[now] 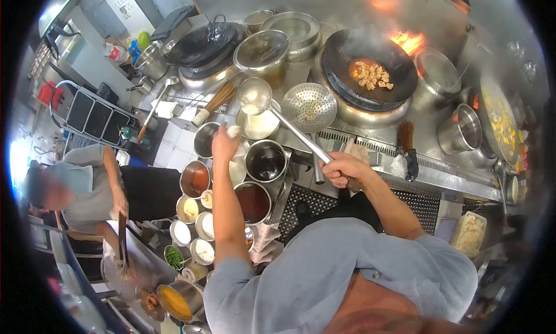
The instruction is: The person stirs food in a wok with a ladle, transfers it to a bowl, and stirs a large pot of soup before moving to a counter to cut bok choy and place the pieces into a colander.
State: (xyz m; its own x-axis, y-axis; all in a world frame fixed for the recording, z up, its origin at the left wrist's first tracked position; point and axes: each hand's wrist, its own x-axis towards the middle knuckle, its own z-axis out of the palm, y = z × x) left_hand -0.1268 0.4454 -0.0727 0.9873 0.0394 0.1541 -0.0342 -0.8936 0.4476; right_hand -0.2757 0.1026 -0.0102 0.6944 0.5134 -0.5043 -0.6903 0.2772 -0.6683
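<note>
- Steel cooktop (370,142) runs beyond both our hands, with flames (408,43) and haze at its far side.
- Our right hand (346,169) is closed around the handle of the ladle (255,95), whose bowl hangs ahead of our left hand and over the edge of a pot of pale liquid (260,125).
- Our left hand (223,143) has its fingers curled at a small pale lump (233,131); we cannot tell what it is.
- Just beyond the ladle's handle we see the perforated strainer (310,107).
- Ahead of our right hand sits the black wok (333,59), holding browned pieces of food (372,75) in reddish sauce.
- Nearer us than our left hand, we have pots of dark liquid (266,160) and red sauce (195,179).
- Well left of our left hand, a person (92,189) holds dark tongs or sticks (122,238).
</note>
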